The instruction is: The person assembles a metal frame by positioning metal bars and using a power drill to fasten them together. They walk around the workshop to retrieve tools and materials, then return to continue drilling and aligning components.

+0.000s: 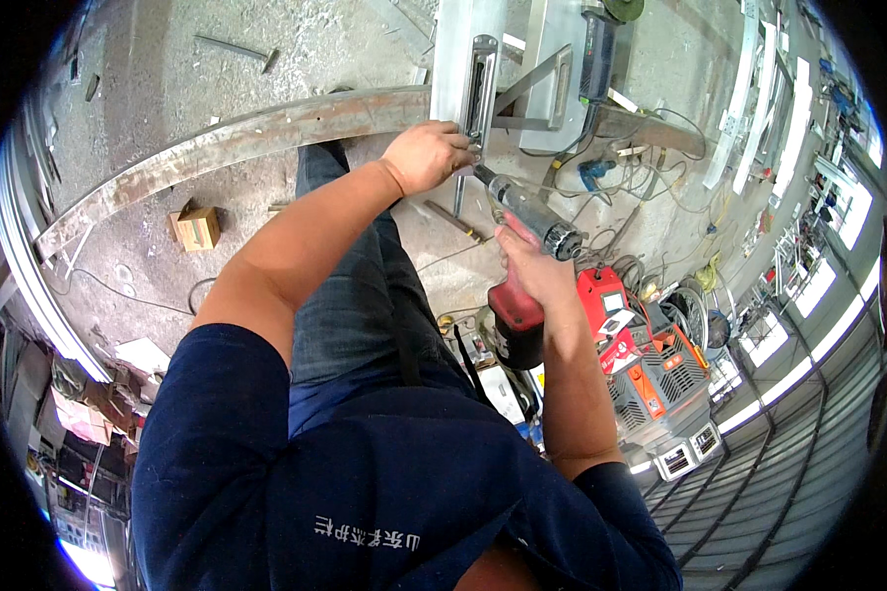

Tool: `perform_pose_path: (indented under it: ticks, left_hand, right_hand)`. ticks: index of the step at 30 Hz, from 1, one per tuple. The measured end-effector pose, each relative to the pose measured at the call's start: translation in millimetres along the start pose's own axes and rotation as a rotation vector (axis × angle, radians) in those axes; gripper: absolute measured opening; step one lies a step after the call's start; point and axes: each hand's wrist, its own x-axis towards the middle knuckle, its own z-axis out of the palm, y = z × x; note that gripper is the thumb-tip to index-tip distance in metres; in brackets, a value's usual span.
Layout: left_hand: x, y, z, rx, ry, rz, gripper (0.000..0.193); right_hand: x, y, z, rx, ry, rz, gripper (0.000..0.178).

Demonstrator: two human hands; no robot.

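Observation:
My right hand [534,268] is wrapped around the handle of a red and black cordless drill [522,222]. The drill's nose points up and left, close to the fingers of my left hand [429,158]. Those fingers are closed at the lower end of a long slotted metal fitting [480,87]; what they pinch is hidden. The fitting lies on a pale flat metal bar [451,49]. To its right sits a triangular metal bracket [547,94] on a second pale plate [540,138].
A curved-looking rusty beam [266,128] crosses under the work. A dark angle grinder [597,54] lies at the right. On the floor are a small cardboard box [198,229], a hammer-like tool [235,45], a blue power tool [593,175], cables and an orange-grey machine [660,379].

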Motion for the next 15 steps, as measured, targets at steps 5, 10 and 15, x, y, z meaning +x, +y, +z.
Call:
perform_pose_path:
  ticks: [5, 10, 15]
  left_hand:
    - [-0.2, -2.4, -1.4, 0.011, -0.016, 0.018, 0.021]
    - [-0.2, -1.9, -5.6, -0.026, -0.012, 0.027, 0.024]
    - [0.3, -1.3, -5.1, -0.038, -0.020, 0.013, 0.022]
  right_hand:
    - [-3.8, -13.6, 3.7, 0.016, 0.000, -0.059, 0.041]
    - [0.0, -10.0, 3.3, -0.045, -0.004, -0.020, 0.040]
    - [1.4, -1.5, 0.0, -0.068, -0.011, -0.093, 0.039]
